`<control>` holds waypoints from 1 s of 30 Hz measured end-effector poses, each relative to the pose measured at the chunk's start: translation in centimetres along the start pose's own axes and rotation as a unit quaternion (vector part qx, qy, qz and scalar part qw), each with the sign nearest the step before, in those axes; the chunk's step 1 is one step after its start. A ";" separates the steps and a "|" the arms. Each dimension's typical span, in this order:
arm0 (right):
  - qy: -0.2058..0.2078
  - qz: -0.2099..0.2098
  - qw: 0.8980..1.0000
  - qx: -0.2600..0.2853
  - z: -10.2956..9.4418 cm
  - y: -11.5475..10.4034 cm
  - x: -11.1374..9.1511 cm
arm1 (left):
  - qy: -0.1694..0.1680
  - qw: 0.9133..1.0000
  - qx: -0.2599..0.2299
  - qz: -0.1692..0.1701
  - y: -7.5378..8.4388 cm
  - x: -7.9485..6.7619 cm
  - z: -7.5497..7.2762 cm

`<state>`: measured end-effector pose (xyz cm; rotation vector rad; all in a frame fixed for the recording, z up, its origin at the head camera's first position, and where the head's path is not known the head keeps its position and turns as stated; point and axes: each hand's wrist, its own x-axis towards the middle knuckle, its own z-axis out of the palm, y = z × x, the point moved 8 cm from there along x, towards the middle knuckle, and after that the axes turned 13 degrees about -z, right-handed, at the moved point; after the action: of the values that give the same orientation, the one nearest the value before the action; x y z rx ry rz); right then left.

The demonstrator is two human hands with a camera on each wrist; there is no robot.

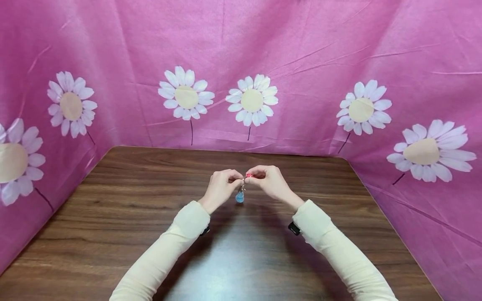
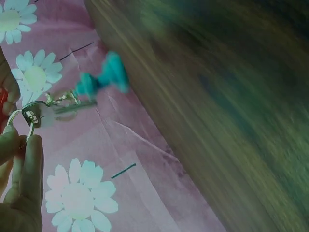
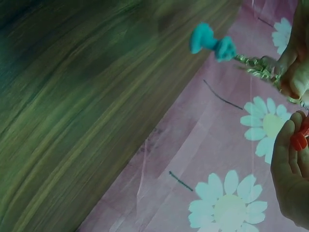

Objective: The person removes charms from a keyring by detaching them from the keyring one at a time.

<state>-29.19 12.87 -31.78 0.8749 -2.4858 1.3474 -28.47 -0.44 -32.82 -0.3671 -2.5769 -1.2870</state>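
Above the table, my left hand [image 1: 222,187] pinches a key ring between thumb and fingertips. A silver key [image 2: 44,116] hangs on that ring in the left wrist view. A gold chain [image 3: 260,68] with a blue charm [image 1: 239,197] dangles below the fingers; the charm is blurred in the left wrist view. Close beside it, my right hand [image 1: 274,184] pinches a small red piece [image 3: 300,140] at the ring. Fingers partly cover the red piece, so its kind and whether it is joined to the ring cannot be told.
Under the hands is a dark wooden table [image 1: 113,217] with rounded far corners. A pink cloth [image 1: 301,37] printed with white daisies surrounds its back and sides. Black devices [image 1: 294,228] sit at both wrists by the pale sleeves [image 1: 320,234].
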 end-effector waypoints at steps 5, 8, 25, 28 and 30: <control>-0.013 0.014 1.000 -0.017 -0.2 1.2 -0.7 | 0.016 1.000 0.001 0.011 0.0 -0.2 -0.5; -0.031 0.022 0.999 -0.028 -0.2 1.6 -1.3 | 0.013 1.000 -0.005 0.012 -0.1 -0.4 -0.4; -0.021 0.006 0.999 -0.037 -0.3 1.6 -2.1 | -0.009 0.992 -0.118 -0.050 -1.5 -0.5 -0.3; -0.012 -0.001 0.999 -0.038 -0.3 1.6 -2.1 | -0.009 0.986 -0.152 -0.068 -1.9 -0.4 -0.2; -0.004 -0.003 0.999 -0.039 -0.4 1.6 -2.0 | -0.004 0.983 -0.167 -0.075 -2.0 -0.3 -0.3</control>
<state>-28.51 14.65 -33.51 0.8731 -2.5204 1.2388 -28.80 -1.90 -34.23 -0.2391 -2.4299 -1.7823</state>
